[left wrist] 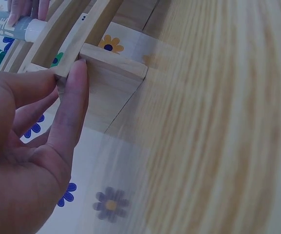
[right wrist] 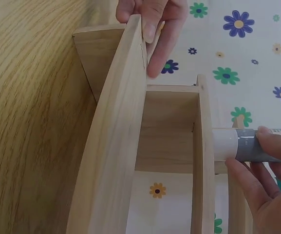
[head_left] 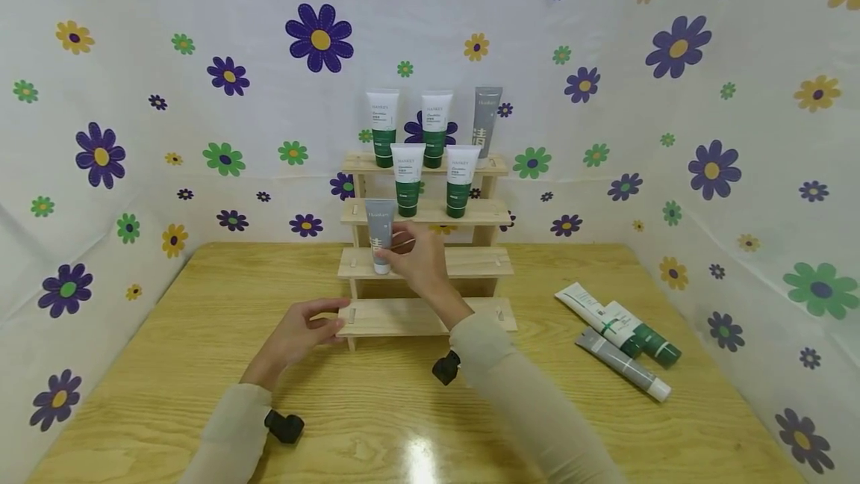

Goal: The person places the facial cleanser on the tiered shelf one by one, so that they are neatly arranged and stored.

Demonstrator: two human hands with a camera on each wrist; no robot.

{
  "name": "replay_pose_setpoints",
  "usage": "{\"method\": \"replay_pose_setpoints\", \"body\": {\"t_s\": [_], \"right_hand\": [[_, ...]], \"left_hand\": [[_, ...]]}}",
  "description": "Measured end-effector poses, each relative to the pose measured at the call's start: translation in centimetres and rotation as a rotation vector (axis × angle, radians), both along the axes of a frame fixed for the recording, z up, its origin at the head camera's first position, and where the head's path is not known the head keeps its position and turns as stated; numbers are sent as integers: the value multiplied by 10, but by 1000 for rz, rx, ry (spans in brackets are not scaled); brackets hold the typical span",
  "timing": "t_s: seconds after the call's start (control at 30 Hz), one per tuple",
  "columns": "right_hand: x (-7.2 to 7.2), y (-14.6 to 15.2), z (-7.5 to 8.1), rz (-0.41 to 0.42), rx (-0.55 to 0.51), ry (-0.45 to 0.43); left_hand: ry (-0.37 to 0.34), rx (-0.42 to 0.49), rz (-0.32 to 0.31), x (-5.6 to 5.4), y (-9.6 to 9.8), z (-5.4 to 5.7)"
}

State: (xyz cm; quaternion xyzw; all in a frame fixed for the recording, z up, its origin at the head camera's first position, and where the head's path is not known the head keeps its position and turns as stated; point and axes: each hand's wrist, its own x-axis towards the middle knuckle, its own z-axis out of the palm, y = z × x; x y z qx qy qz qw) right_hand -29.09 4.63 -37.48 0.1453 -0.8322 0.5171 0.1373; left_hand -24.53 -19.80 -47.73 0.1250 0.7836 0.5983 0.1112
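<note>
A small wooden tiered rack (head_left: 396,317) stands on the table. My right hand (head_left: 422,260) pinches a grey tube (head_left: 381,234) with a white cap, upright at the left end of the second step from the bottom. In the right wrist view the tube's white cap (right wrist: 225,144) meets that step's board. At the lowest step's left end, my left hand (head_left: 295,338) pinches the board's corner between thumb and fingers, seen closely in the left wrist view (left wrist: 38,126). Green-and-white tubes (head_left: 407,179) stand on the two upper steps, with another grey tube (head_left: 485,124) at top right.
Right of the rack, green-and-white tubes (head_left: 598,318) and a grey tube (head_left: 623,364) lie on the wooden table (head_left: 168,364). A white cloth (head_left: 255,110) printed with flowers hangs behind and along both sides.
</note>
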Motion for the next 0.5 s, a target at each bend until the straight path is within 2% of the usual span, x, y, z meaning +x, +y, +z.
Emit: {"method": "replay_pose_setpoints", "body": {"t_s": [0.2, 0.5], "right_hand": [[-1, -2, -2, 12, 12, 27], [-1, 1, -3, 14, 19, 11]], "left_hand": [[6, 12, -9, 1, -1, 0], [-10, -2, 1, 1, 0, 2]]}}
